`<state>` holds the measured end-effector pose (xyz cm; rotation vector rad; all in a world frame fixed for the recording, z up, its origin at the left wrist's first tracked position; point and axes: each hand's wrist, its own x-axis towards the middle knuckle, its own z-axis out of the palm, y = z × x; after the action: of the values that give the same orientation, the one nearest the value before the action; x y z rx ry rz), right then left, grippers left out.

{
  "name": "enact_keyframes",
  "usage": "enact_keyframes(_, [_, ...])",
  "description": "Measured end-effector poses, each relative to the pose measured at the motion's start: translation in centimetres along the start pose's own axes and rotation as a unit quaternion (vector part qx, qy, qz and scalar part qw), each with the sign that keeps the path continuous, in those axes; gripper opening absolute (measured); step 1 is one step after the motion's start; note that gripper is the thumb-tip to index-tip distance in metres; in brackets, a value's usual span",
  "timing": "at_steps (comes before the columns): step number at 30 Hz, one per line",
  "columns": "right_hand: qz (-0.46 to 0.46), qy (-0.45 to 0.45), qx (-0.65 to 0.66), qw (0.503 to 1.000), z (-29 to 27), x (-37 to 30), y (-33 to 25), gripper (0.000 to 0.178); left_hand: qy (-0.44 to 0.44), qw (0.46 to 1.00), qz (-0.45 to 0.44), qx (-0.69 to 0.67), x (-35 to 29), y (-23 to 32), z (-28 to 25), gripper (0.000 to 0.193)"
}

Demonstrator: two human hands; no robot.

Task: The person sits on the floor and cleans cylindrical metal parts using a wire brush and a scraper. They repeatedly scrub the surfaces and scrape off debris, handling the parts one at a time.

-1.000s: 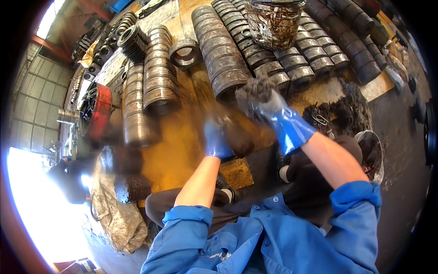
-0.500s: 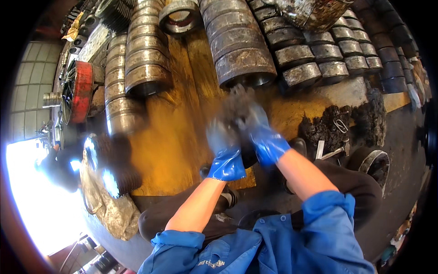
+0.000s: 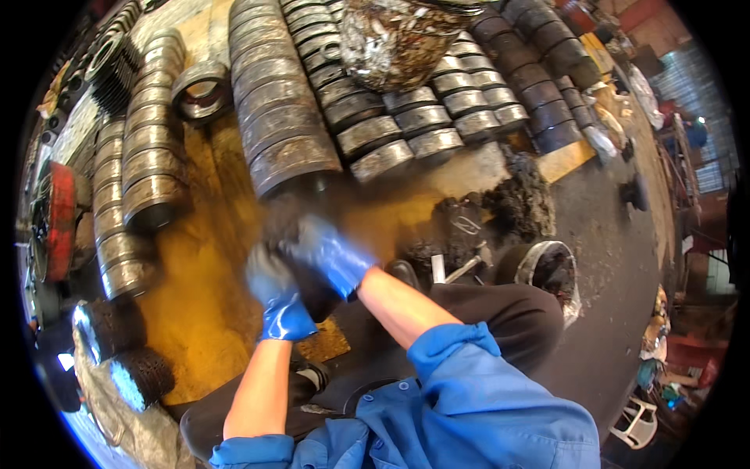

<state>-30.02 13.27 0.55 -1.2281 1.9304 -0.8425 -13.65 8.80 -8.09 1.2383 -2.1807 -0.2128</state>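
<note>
My left hand (image 3: 271,283), in a blue rubber glove with grime-darkened fingers, is closed beside a dark, smeared piece (image 3: 314,291). Close against it, my right hand (image 3: 332,252) wears the same kind of glove and curls over the top of this piece. Motion blur hides the fingertips and what exactly is in them. Just beyond the hands lies the open end of a long row of rusty metal rings (image 3: 293,164), laid on their sides. Under the hands is a yellow, oil-stained board (image 3: 211,313).
Further rows of metal rings (image 3: 156,191) lie left, smaller rings (image 3: 383,160) right. Black greasy rags (image 3: 523,191), a hammer (image 3: 469,263) and a round tub (image 3: 547,266) sit by my right knee. Two dark ribbed cylinders (image 3: 141,379) and a dirty sack (image 3: 129,414) are left.
The view has turned to the right, so everything sits further left and more floor shows at right. My hands stay together near the end of the same ring row.
</note>
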Motion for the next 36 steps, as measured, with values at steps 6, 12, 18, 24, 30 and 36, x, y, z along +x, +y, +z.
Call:
enact_keyframes(6, [-0.114, 0.072, 0.052, 0.989, 2.9, -6.0, 2.7, 0.046, -0.075, 0.956, -0.164, -0.233, -1.1, -2.4, 1.6, 0.061])
enact_keyframes(12, [-0.084, 0.032, 0.281, 0.955, 8.1, 0.0, 5.2, 0.037, -0.080, 0.844, -0.238, -0.475, -0.6, -0.4, 0.0, 0.032])
enact_keyframes(18, [-0.011, -0.072, 0.570, 0.818, 9.1, 6.6, 7.0, 0.038, -0.037, 0.996, -0.062, -0.055, 0.5, 1.4, -2.3, 0.044])
enact_keyframes(24, [0.054, -0.140, 0.298, 0.943, 9.1, 8.2, 9.8, 0.039, -0.059, 0.995, -0.070, -0.038, 0.8, 0.9, -2.9, 0.045])
enact_keyframes(30, [0.018, -0.040, 0.328, 0.944, 9.3, 5.6, 11.9, 0.038, -0.059, 0.994, -0.071, -0.053, 1.2, 1.5, -2.4, 0.044])
enact_keyframes(36, [-0.074, -0.074, 0.318, 0.942, 5.2, 5.5, 4.3, 0.033, -0.074, 0.992, -0.100, -0.033, 0.8, 1.4, -2.9, 0.046])
